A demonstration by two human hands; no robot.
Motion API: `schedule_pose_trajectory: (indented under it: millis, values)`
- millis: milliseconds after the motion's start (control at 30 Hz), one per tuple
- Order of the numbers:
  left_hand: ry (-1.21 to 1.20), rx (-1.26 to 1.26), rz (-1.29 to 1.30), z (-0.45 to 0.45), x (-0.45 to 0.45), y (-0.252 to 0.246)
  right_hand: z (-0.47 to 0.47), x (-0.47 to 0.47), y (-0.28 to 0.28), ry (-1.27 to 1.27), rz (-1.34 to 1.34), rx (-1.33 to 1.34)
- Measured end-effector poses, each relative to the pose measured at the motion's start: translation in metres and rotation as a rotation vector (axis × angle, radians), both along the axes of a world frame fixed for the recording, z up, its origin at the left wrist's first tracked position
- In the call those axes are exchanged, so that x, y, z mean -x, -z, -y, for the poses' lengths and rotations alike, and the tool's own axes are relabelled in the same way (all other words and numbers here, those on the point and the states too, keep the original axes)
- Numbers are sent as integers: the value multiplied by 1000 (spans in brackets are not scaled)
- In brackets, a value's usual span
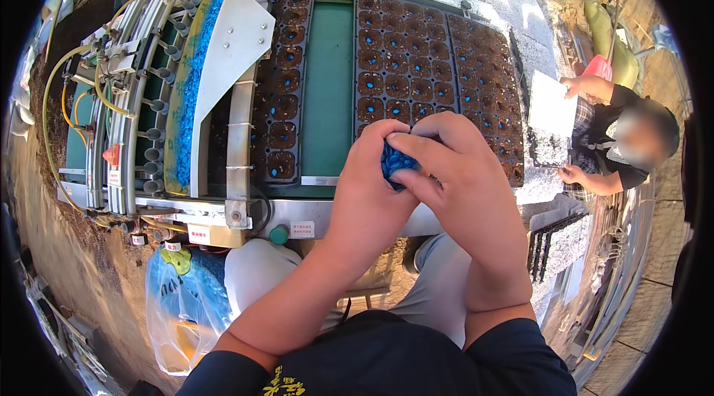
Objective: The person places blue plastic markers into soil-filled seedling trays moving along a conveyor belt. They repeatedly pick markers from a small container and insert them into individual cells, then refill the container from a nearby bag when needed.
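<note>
My left hand is cupped around a handful of blue coated seeds. The thumb and forefinger of my right hand press into that handful, and its other fingers curl against my left hand. Both hands are above a black seedling tray of dark soil, where many cells show a blue seed in a hollow. To its right lies another filled tray with seeds. A third tray sticks out from under the seeder's metal frame on the left. My hands hide the near cells of the middle tray.
The trays rest on a green conveyor belt. The seeding machine's trough holds blue seeds beside a row of nozzles. A green button sits on the front rail. At right, a person holds a white board. A plastic bag hangs below.
</note>
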State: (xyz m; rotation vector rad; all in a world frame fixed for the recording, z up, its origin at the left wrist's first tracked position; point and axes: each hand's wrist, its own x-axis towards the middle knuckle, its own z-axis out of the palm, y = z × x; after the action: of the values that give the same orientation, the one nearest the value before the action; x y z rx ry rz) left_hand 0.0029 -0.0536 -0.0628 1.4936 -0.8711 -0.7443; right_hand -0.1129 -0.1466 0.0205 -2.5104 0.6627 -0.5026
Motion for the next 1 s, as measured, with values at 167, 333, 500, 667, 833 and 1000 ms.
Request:
schedule_pose_trajectory:
  millis: [167,333,500,667,833,1000]
  values:
    - [-15,49,-49,-1,2,3,-4,-6,3,-24,8,54]
    - [-8,6,-21,-1,-1,6,-6,-8,4,-45,15,96]
    - [-6,0,-53,-2,-3,3,-4,-10,7,-69,45,153]
    - [-11,31,-75,-1,-5,1,-4,-10,11,-64,80,170]
    - [-31,53,-63,-2,-5,-3,-3,-13,18,-32,101,184]
    - [-40,66,-11,-1,-6,-4,0,-14,21,-50,118,190]
